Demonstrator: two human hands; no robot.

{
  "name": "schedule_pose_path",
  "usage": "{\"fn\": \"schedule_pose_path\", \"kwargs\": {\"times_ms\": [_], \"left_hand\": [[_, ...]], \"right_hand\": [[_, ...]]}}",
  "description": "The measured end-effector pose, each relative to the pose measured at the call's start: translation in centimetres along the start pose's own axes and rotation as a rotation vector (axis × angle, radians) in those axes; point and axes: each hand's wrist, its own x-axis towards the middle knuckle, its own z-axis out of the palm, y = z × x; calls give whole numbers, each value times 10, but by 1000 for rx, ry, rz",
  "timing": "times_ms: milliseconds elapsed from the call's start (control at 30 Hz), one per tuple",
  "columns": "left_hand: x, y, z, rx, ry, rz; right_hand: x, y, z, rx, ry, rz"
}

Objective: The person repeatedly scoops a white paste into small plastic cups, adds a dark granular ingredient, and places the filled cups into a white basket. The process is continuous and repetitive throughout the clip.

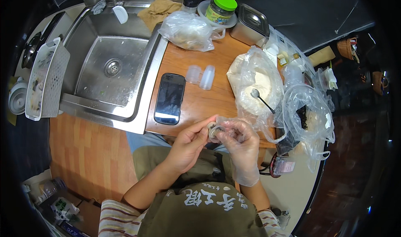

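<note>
1. The left hand (188, 145), bare, pinches the left edge of a small round dumpling (214, 131) with thumb and forefinger. The right hand (239, 147), in a thin clear glove, cups and grips it from the right.
2. The dumpling sits between both hands, just past the counter's (196, 103) near edge, above the lap.
3. Judged from this grip, the step goes best with even, small pinches around the rim, filling kept off the seam.
4. At 11 o'clock from the hands lies one black phone (170, 98).
5. At 12 o'clock stand two small clear cups (201, 75).
6. At 2 o'clock, one spoon (261, 98) rests in a bagged bowl (255, 82).
7. Far 12 o'clock: one green-lidded jar (221, 8); one sink (106, 66) at 10.
</note>
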Motion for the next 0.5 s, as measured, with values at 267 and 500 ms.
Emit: {"fn": "schedule_pose_path", "kwargs": {"times_ms": [267, 500], "left_hand": [[-4, 1, -5, 276, 79, 149], [-11, 16, -1, 457, 61, 240]], "right_hand": [[2, 9, 10, 2, 5, -15], [2, 1, 11, 112, -111, -37]]}}
